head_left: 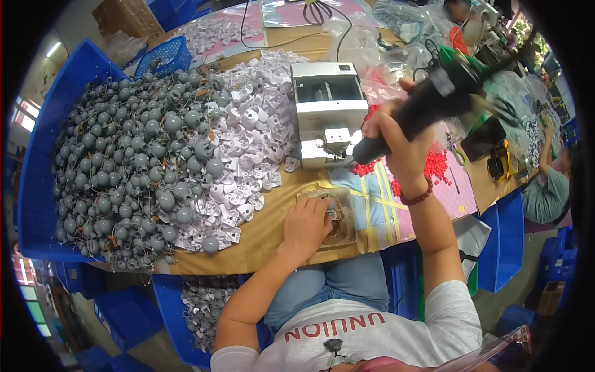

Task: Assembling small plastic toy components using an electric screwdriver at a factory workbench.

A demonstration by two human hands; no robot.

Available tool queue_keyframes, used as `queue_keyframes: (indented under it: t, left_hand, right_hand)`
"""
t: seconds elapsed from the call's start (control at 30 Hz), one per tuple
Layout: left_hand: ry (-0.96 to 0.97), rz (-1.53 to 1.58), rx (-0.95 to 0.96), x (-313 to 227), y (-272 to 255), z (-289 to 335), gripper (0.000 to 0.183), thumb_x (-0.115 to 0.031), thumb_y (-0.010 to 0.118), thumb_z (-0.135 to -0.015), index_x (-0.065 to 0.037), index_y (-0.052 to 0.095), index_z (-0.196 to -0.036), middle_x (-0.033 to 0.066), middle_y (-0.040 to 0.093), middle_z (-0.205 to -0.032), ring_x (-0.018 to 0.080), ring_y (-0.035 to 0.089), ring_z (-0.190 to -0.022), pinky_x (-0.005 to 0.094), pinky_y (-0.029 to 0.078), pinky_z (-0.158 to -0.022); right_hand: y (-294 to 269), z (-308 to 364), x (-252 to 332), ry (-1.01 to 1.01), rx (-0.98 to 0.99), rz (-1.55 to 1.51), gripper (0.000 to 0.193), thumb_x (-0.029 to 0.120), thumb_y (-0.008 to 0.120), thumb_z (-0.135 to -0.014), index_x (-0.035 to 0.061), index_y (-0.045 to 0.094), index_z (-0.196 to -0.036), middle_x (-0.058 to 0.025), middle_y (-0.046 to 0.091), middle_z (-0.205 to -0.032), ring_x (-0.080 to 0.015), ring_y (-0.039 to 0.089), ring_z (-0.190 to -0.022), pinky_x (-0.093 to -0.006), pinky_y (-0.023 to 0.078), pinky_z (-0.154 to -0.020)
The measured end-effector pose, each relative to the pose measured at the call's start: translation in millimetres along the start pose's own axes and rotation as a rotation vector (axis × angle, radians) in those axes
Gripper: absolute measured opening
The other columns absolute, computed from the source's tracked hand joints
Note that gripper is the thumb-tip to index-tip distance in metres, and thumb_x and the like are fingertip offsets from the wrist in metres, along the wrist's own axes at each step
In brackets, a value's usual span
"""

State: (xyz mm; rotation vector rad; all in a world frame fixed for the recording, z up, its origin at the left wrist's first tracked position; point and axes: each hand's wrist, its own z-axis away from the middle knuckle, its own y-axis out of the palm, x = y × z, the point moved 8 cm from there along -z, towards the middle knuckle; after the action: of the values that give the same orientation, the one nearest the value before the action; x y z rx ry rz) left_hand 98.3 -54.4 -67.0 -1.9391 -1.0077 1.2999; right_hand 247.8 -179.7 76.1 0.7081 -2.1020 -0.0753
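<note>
My right hand (403, 139) is wrapped around a black electric screwdriver (427, 99), raised beside the screw feeder. The screwdriver's narrow end leans toward the feeder's front, and its far end is blurred. The silver-white screw feeder (328, 111) stands on the table ahead of me. My left hand (307, 226) rests low on the table, its fingers closed around a small grey part (333, 209). That part sits on a worn brown work pad (347, 235) at the table's near edge; my fingers cover some of it.
Left of the feeder lie heaped white plastic pieces (248, 124) and grey round parts with wires (136, 161), next to a blue bin (37, 180). Small red pieces (437, 166) lie to the right. Tape (499, 164) and scissors (458, 155) are farther right, near another person (545, 192).
</note>
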Motion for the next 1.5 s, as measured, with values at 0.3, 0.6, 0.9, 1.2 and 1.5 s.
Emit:
queue_keyframes:
  t: [0.3, 0.6, 0.9, 1.2, 1.5]
  left_hand:
    - [0.000, 0.017, -0.031, -1.1, 0.9, -2.6, 0.038, -0.013, 0.076, -0.075, -0.003, 0.067, -0.111, 0.0122, 0.068, -0.099, 0.0322, 0.062, -0.097, 0.0442, 0.052, -0.083]
    - [-0.011, 0.014, -0.040, 2.1, 1.0, 0.3, 0.037, -0.014, 0.075, -0.076, -0.003, 0.066, -0.111, 0.0116, 0.067, -0.099, 0.0320, 0.062, -0.096, 0.0449, 0.051, -0.082]
    - [-0.002, -0.064, -0.047, 0.0, 2.6, 0.7, 0.041, -0.014, 0.073, -0.075, -0.006, 0.066, -0.114, 0.0047, 0.065, -0.097, 0.0255, 0.061, -0.097, 0.0406, 0.050, -0.078]
    - [-0.001, -0.040, -0.069, 1.0, 2.1, 0.2, 0.041, -0.014, 0.073, -0.075, -0.008, 0.064, -0.114, 0.0041, 0.064, -0.098, 0.0256, 0.061, -0.098, 0.0421, 0.049, -0.077]
    - [-0.021, -0.004, -0.021, 1.3, -0.5, -2.2, 0.033, -0.011, 0.074, -0.073, -0.009, 0.058, -0.102, 0.0055, 0.063, -0.096, 0.0285, 0.061, -0.095, 0.0439, 0.049, -0.076]
  right_hand:
    - [20.9, -37.5, -59.1, 0.158, 0.008, 0.226, 0.049, 0.000, 0.071, -0.090, -0.0049, 0.048, -0.132, -0.0041, 0.066, -0.081, -0.0126, 0.064, -0.068, -0.0266, 0.052, -0.065]
    - [25.1, 25.7, -59.3, 0.416, 0.061, 0.281, 0.045, -0.001, 0.072, -0.083, -0.0023, 0.052, -0.123, -0.0033, 0.063, -0.080, -0.0119, 0.063, -0.067, -0.0286, 0.053, -0.063]
    - [32.2, 79.2, -47.8, 0.369, 0.166, 0.220, 0.068, -0.012, 0.065, -0.086, 0.0001, 0.036, -0.146, -0.0053, 0.063, -0.082, -0.0131, 0.064, -0.070, -0.0292, 0.053, -0.066]
    - [34.8, 85.6, -35.1, 0.270, 0.207, 0.154, 0.068, -0.012, 0.064, -0.086, -0.0022, 0.033, -0.146, -0.0075, 0.064, -0.084, -0.0119, 0.064, -0.072, -0.0270, 0.053, -0.066]
    - [38.7, 94.6, -31.2, 0.190, 0.308, 0.235, 0.066, -0.011, 0.066, -0.087, 0.0009, 0.034, -0.143, -0.0085, 0.064, -0.083, -0.0112, 0.061, -0.070, -0.0244, 0.048, -0.063]
